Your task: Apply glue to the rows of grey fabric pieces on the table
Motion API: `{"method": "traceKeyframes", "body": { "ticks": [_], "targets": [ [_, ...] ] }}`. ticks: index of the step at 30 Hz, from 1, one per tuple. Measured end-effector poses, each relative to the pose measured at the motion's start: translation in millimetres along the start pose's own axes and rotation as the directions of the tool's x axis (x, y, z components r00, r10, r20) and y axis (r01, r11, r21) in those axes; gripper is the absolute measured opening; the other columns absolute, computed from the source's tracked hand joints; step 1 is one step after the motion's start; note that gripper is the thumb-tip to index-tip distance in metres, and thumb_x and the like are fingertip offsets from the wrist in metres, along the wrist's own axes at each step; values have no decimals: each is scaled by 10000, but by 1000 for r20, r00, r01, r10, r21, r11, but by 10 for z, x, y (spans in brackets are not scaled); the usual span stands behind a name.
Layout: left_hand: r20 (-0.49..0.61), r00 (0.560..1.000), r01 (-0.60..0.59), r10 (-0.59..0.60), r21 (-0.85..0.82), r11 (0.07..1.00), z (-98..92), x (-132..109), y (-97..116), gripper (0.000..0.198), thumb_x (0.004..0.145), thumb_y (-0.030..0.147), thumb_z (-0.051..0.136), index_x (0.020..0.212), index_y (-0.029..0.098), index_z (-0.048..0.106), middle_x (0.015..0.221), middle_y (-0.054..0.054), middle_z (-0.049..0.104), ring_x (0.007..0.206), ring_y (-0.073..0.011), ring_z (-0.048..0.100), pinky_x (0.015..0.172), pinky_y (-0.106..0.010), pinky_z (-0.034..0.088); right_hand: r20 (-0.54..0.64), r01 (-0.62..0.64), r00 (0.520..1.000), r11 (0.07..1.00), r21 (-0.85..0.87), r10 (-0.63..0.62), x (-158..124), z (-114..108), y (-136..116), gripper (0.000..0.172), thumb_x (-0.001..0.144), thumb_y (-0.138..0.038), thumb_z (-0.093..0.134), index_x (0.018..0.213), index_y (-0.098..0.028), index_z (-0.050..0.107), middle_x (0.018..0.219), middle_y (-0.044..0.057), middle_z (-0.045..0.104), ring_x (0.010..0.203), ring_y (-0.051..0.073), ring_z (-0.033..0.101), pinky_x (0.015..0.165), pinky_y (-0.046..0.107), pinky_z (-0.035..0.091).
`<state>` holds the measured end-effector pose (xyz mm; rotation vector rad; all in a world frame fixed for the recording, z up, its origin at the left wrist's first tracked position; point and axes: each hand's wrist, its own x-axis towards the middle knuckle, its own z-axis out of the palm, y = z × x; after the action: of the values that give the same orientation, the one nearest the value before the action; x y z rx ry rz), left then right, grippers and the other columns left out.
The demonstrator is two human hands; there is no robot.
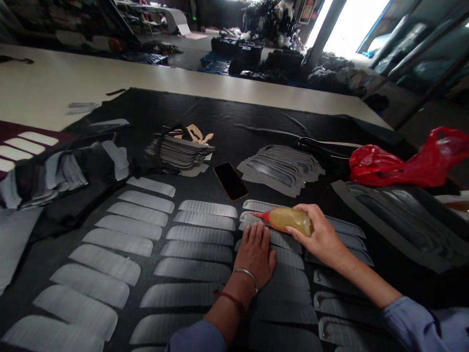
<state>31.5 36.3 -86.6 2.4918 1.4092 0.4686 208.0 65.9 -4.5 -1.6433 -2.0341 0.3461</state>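
Note:
My right hand [318, 230] is wrapped round a yellowish squeeze bottle of glue [287, 220] with a red nozzle, tilted so its tip points left. The tip is over the left end of a grey, rounded fabric piece [282, 238] in the third column. Just below the nozzle, my left hand [255, 252] lies flat with fingers stretched out on the pieces. Lines of glue show along the edges of pieces in the right column [348, 308]. More grey pieces [200, 249] lie in rows to the left.
A phone [230, 181] lies beyond the rows, between a tied bundle of pieces [179, 152] and a fanned stack [282, 166]. A red plastic bag [399, 164] and large dark panels [395, 220] are at right. Loose cut pieces [66, 171] are piled at left.

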Motion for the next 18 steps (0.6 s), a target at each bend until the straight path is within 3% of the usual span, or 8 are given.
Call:
{"method": "traceKeyframes", "body": {
  "ticks": [18],
  "targets": [
    [-24,1000,-9,10,56,998,-3,0,0,496,857,341,432,1286,92,423,1374,-148,407,1296,-279,317,1066,-475,275,-45,-19,999,996,-84,15,-257,-272,224,341,761,-303,585,1056,-242,426,986,77,501,916,246,531,800,414,458]
  ]
}}
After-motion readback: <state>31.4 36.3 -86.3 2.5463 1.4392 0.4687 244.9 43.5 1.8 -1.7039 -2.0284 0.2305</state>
